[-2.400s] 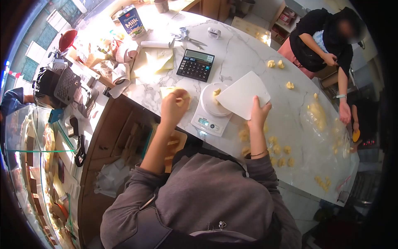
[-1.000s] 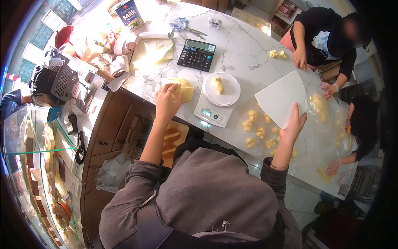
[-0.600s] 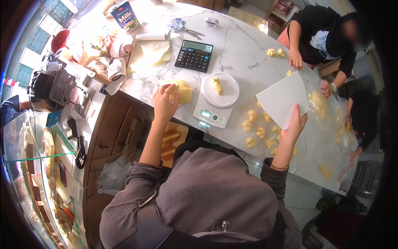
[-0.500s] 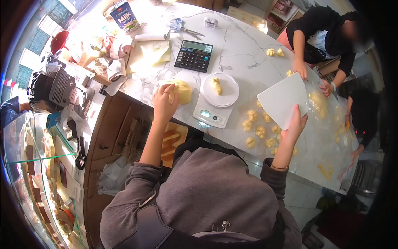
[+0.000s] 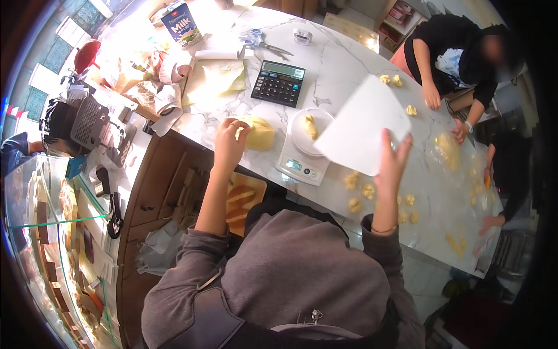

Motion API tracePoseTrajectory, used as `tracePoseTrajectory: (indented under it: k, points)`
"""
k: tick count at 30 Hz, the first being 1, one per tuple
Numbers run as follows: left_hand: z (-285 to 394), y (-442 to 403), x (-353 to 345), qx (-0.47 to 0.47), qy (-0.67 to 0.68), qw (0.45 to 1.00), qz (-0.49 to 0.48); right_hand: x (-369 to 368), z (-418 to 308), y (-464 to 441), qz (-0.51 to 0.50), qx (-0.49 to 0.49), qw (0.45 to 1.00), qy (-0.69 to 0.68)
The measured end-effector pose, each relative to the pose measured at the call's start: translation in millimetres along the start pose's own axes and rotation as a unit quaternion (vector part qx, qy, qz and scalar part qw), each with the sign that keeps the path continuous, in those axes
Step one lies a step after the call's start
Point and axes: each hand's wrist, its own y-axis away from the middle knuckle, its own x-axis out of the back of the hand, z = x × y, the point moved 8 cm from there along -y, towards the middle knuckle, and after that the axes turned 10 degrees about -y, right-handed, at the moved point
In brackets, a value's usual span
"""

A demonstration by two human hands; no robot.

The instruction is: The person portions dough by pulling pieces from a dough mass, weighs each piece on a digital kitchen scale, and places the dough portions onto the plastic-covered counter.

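Note:
My left hand (image 5: 229, 142) is at the left side of a yellow dough block (image 5: 259, 134), its fingers bent and pressed near the dough's edge. My right hand (image 5: 392, 163) grips a white flat scraper (image 5: 366, 128), which is tilted over the right edge of the scale. On the round plate of the white digital scale (image 5: 300, 170) lies a dough piece (image 5: 310, 126). Several small dough pieces (image 5: 368, 191) lie on the table below the scraper, partly hidden by my right hand and forearm.
Behind the scale lies a black calculator (image 5: 278, 83), with scissors (image 5: 273, 47) and a milk carton (image 5: 181, 24) farther back. A person (image 5: 442, 52) reaches over the table's far right. Beside them, another person's arm (image 5: 493, 221) rests near bagged dough (image 5: 447, 151).
My right hand has moved left with the scraper, bringing it over the scale's edge. My left hand stays by the dough block. The dough piece remains on the scale.

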Motion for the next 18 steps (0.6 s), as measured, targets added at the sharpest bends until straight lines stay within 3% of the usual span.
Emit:
tracePoseTrajectory:
  k: [2,3,7,9,14,18]
  points:
    - [-12,1,-11,0.079,0.099,0.99,-0.059,-40,19,-3,-0.064,0.035,0.991,0.116]
    - [-14,1,-11,0.085,0.104,0.989,-0.064,-74,18,2,-0.129,0.063,0.985,0.096]
    - [-20,-4,-13,0.072,0.125,0.988,-0.06,-151,40,18,-0.2,0.152,0.957,0.143]
    - [-24,-5,-17,0.064,0.134,0.986,-0.07,-167,61,20,-0.207,0.111,0.962,0.141]
    - [-38,-4,-31,0.123,0.186,0.968,-0.115,-175,91,23,-0.178,0.135,0.959,0.176]
    - [-37,-3,-26,0.15,0.21,0.961,-0.097,-174,91,30,-0.151,0.134,0.967,0.158]
